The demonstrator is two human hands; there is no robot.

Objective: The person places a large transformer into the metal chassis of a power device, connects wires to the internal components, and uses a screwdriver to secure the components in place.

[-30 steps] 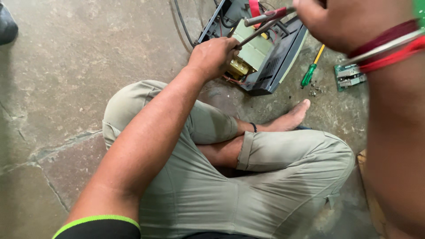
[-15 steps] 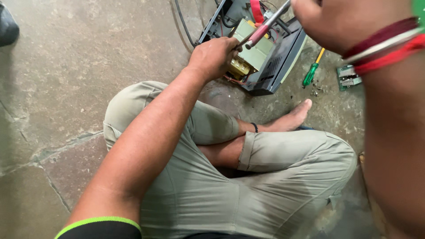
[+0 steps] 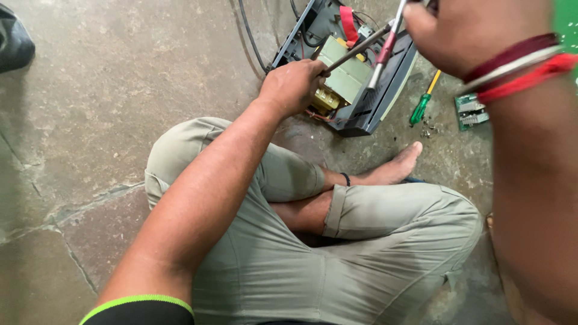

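An opened black device case [image 3: 385, 96] lies on the stone floor in front of my crossed legs, with a transformer [image 3: 340, 81] and red wiring inside. My left hand [image 3: 292, 87] rests at the case's near left edge, fingers closed on a thin dark rod that slants up to the right over the transformer. My right hand [image 3: 469, 36] is raised close to the camera at the top right, gripping a metal tool [image 3: 385, 48] with a red section, its tip pointing down into the case. Red and white bangles circle that wrist.
A green-and-yellow screwdriver [image 3: 423, 102] lies on the floor right of the case, with small screws beside it and a green circuit board [image 3: 469, 111] further right. A black cable [image 3: 250, 42] runs off the case's left. A dark shoe [image 3: 13, 42] sits at the far left.
My right hand has swung its red-marked tool from nearly level to steeply upright over the case. The left hand has stayed at the case's edge.
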